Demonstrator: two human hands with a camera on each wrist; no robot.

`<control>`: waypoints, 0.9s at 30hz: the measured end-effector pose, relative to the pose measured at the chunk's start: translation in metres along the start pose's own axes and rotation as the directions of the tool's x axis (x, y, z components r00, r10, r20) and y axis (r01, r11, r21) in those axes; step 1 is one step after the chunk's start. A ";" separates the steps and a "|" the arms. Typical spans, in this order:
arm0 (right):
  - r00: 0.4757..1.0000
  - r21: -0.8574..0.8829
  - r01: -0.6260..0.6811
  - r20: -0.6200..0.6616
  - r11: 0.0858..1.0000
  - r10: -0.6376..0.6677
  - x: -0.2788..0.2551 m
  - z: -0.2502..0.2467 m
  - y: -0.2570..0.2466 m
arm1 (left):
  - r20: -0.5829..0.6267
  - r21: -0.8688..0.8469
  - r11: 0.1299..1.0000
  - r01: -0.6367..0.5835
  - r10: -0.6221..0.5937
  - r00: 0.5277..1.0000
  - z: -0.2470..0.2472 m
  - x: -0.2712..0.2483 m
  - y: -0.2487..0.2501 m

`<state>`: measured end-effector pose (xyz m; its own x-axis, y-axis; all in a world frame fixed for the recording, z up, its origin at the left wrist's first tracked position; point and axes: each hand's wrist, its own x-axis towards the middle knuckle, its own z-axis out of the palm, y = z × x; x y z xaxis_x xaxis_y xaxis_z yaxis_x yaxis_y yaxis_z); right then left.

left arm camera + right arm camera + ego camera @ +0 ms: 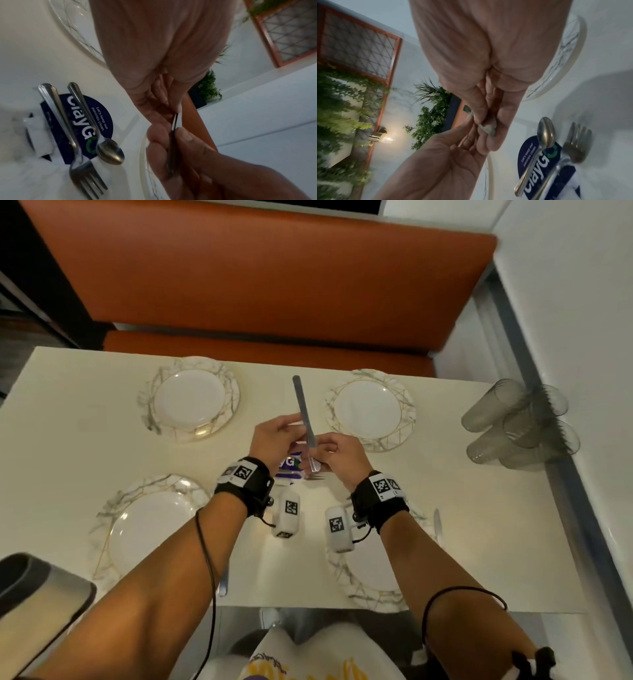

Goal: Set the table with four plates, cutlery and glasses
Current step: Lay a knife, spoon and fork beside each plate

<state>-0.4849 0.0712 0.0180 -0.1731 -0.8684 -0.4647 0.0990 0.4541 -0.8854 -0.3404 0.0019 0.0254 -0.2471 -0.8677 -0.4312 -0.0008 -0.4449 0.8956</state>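
Observation:
Four marbled white plates sit on the cream table: far left point(148, 405), far right point(408, 412), near left point(113, 508) and near right point(346, 577). Over the table's middle both hands hold one table knife point(303, 405), its long end pointing away from me. My left hand point(291, 428) pinches it higher up. My right hand point(322, 448) grips it lower down, thumb on the thin edge point(176, 120). Under the hands a fork point(80, 159) and a spoon point(109, 152) lie on a dark blue sign point(104, 116).
Several smoky glasses point(517, 426) lie piled at the table's right edge by the white wall. Another knife point(437, 525) lies right of the near right plate, and cutlery point(222, 585) beside the near left plate. An orange bench point(274, 275) runs behind the table.

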 end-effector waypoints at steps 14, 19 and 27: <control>0.978 0.093 -0.068 -0.189 0.993 0.085 0.069 -0.078 0.012 | -0.066 0.310 0.937 0.163 -0.150 0.986 0.035 0.144 -0.008; 0.962 0.088 -0.047 -0.264 0.995 0.069 0.081 -0.098 0.014 | -0.122 0.525 0.826 0.202 -0.163 0.979 0.043 0.179 -0.017; 0.957 0.093 -0.027 -0.287 0.995 0.053 0.086 -0.108 0.016 | -0.099 0.716 0.690 0.108 -0.052 0.994 0.046 0.193 -0.030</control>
<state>-0.6035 0.0255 -0.0372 -0.4413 -0.7492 -0.4938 0.1949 0.4572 -0.8678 -0.4328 -0.1422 -0.0794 -0.1492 -0.8612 -0.4859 -0.7209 -0.2416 0.6496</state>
